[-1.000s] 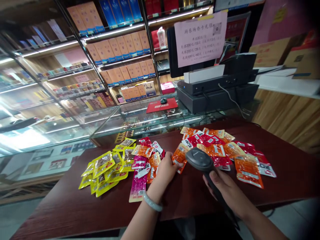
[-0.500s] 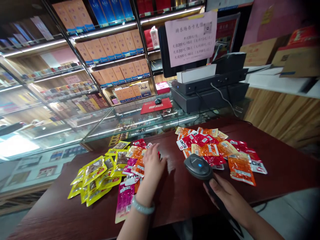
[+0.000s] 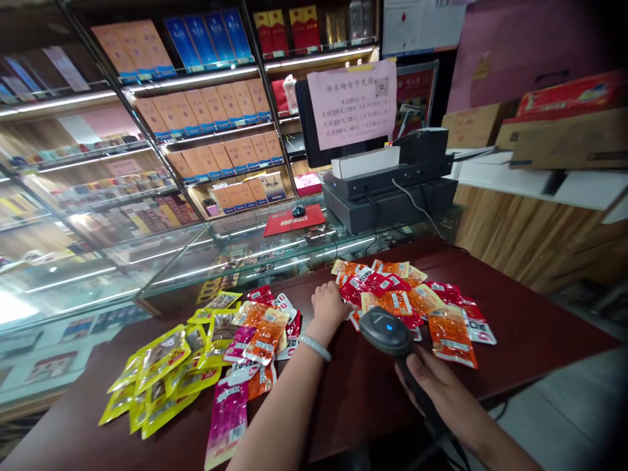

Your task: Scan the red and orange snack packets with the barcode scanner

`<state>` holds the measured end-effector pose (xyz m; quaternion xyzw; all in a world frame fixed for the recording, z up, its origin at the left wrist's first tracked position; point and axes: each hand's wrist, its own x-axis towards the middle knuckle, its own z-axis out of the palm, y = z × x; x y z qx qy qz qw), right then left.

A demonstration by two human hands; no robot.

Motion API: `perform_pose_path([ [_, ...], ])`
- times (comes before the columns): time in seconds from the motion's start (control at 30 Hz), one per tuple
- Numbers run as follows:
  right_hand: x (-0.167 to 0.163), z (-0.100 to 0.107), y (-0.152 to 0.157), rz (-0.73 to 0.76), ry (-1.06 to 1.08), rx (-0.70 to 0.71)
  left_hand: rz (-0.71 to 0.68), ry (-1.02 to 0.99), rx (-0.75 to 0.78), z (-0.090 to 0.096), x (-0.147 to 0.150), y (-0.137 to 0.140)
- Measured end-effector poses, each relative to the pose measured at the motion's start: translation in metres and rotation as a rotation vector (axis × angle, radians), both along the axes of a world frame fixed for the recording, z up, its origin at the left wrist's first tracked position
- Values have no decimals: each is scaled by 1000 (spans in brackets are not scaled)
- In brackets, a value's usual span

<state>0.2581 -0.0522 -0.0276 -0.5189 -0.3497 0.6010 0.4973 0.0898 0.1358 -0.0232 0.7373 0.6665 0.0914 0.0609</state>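
Scanner [image 3: 387,330], a dark handheld with a rounded head and a small blue light on top, sits gripped by its handle in the right hand [image 3: 444,392], head angled toward the red and orange packets [image 3: 417,301] on the dark surface [image 3: 530,327], likely so its window faces their labels. Left hand [image 3: 328,302] reaches to that pile's near edge, fingers curled on a packet, though whether it grips it I cannot tell. Yellow packets [image 3: 161,373] lie apart at the left.

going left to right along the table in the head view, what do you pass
yellow packets → pink packet → left hand → scanner in right hand → orange packet
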Motion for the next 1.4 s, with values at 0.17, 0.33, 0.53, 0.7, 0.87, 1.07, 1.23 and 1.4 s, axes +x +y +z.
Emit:
perform_pose_path([
  [0.17,-5,6,5,2,43,12,31,-346,-139,-4,-36,-27],
  [0.33,-15,15,13,124,-15,78,38,-592,-125,-4,-62,-64],
  [0.53,-29,21,15,201,-75,114,60,-492,-52,-3,-74,-85],
  [0.7,-30,18,11,253,-92,118,257,-440,-34,9,-108,-96],
  [0.87,-27,6,9,289,-80,125,525,-106,318,26,-140,-96],
  [1.07,-17,1,3,230,-98,110,25,-187,239,18,-78,-79],
  [1.23,-1,2,-7,94,-106,103,-338,-295,136,11,-4,-57],
  [1.4,14,1,-15,-62,-90,78,-350,-110,27,9,41,-30],
])
